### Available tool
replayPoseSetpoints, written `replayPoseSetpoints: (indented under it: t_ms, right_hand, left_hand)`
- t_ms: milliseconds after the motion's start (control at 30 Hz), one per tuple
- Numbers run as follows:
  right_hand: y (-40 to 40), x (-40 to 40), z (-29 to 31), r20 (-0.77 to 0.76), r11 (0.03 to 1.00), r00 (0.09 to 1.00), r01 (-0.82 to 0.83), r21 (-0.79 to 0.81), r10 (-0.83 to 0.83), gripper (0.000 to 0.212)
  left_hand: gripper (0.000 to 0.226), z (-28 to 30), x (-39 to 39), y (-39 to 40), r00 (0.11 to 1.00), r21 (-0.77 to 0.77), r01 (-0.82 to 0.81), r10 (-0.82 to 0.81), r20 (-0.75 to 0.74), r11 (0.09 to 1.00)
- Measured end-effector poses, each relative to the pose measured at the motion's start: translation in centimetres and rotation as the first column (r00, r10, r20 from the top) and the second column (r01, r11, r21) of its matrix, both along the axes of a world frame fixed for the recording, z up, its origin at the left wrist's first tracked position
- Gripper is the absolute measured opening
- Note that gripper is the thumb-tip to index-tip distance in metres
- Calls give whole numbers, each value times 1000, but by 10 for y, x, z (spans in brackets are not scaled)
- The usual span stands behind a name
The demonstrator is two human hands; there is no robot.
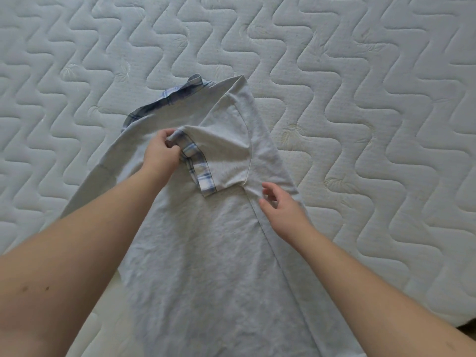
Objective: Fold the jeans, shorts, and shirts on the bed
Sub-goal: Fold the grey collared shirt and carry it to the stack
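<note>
Grey shirt [206, 240] flat at mattress [360, 99] centre, left hand [161, 153] fingers pinching plaid sleeve cuff [195, 163], right hand [280, 207] fingers loosely spread over side seam, bare mattress from 9 through 3 o'clock, hem cut off at 6 o'clock

Looks to me like home bedroom. I see bare mattress [360, 73] filling nearly whole view, white quilted cover with wavy stitched pattern, no sheet on it. Grey shirt [206, 253] with plaid trim lies spread on mattress, household laundry. Dark strip at lower right corner, past mattress edge; can't tell what it is.
</note>
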State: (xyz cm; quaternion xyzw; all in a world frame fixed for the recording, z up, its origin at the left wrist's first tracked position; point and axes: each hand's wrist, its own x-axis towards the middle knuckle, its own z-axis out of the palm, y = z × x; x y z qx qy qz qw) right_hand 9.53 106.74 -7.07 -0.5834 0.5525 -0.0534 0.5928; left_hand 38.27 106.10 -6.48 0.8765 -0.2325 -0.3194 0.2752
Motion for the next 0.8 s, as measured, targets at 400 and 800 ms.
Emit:
replayPoseSetpoints:
  t_ms: [400, 800]
  right_hand:
    - [2, 58, -7, 50, 1000, 999, -13, -15, 13, 48]
    - [-20, 41, -14, 28, 981, 985, 173, -90, -171, 43]
  left_hand:
    - [31, -17, -70, 31, 973, -37, -208, 203, -108, 978]
    - [33, -16, -93, 53, 885, -98, -411, 370, -282, 907]
